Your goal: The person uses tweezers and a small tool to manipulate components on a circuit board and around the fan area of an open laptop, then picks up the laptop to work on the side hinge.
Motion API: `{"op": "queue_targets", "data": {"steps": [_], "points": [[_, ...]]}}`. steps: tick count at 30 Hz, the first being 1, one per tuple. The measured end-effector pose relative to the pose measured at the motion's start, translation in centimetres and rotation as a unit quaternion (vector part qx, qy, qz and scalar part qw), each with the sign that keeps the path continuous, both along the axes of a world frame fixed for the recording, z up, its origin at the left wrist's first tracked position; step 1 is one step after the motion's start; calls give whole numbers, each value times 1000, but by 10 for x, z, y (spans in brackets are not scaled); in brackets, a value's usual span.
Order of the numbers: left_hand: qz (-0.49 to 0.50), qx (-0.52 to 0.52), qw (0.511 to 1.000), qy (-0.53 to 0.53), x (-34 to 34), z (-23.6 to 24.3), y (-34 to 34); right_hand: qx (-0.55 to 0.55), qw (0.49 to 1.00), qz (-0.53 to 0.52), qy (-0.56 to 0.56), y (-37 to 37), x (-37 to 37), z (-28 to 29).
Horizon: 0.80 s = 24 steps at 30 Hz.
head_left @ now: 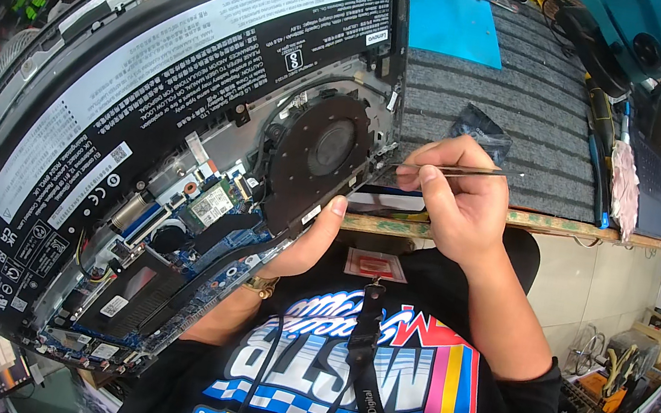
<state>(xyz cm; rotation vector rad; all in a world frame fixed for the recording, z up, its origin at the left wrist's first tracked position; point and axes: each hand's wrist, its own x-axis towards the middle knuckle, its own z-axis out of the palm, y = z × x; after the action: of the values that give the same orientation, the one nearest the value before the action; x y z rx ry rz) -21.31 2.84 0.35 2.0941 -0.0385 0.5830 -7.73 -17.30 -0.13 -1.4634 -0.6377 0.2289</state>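
Note:
A laptop (260,131) with its bottom cover off is tilted up on the left, its inside facing me. A long black battery (150,91) spans its upper part, with a round cooling fan (323,146) near the right edge and a blue circuit board (232,256) below. My left hand (309,245) grips the laptop's near edge, thumb on the rim beside the fan and the other fingers hidden behind. My right hand (463,200) pinches dark tweezers (474,172), their tips at the laptop's right corner. Whether the tips hold anything is too small to tell.
The workbench has a grey ribbed mat (550,129) and a worn wooden front edge (518,225). On it lie a blue sheet (462,28), a crumpled dark plastic piece (483,129), hand tools (598,154) and a pinkish cloth (623,188). A teal device (643,31) stands at the far right.

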Motion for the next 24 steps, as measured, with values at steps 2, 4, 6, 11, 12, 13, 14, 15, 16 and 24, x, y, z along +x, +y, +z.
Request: {"op": "queue_targets", "data": {"steps": [2, 4, 6, 11, 12, 13, 14, 15, 16, 24], "points": [[1, -1, 1000, -1, 0, -2, -1, -13, 1000, -2, 6, 1, -1, 0], [1, -2, 1000, -2, -1, -3, -1, -22, 1000, 4, -11, 2, -1, 2], [-4, -23, 1000, 7, -1, -4, -1, -30, 999, 9, -27, 2, -1, 2], [-1, -27, 999, 20, 0, 0, -2, -69, 992, 4, -102, 0, 1, 2], [-1, -31, 999, 28, 0, 1, -2, -69, 992, 4, -102, 1, 1, 2], [-2, -31, 999, 28, 0, 1, -2, -55, 991, 3, -122, 3, 1, 1], [-1, -27, 999, 25, 0, 1, -2, -42, 989, 1, -141, 4, 0, 0], [-2, -23, 999, 23, 1, 1, -2, -43, 989, 0, -141, 5, 0, -1], [-2, -24, 999, 23, 2, -1, -2, -47, 984, -8, -172, 7, -1, -1], [-7, -53, 998, 28, -1, -5, -1, -114, 967, 22, -229, 10, 0, 10]]}}
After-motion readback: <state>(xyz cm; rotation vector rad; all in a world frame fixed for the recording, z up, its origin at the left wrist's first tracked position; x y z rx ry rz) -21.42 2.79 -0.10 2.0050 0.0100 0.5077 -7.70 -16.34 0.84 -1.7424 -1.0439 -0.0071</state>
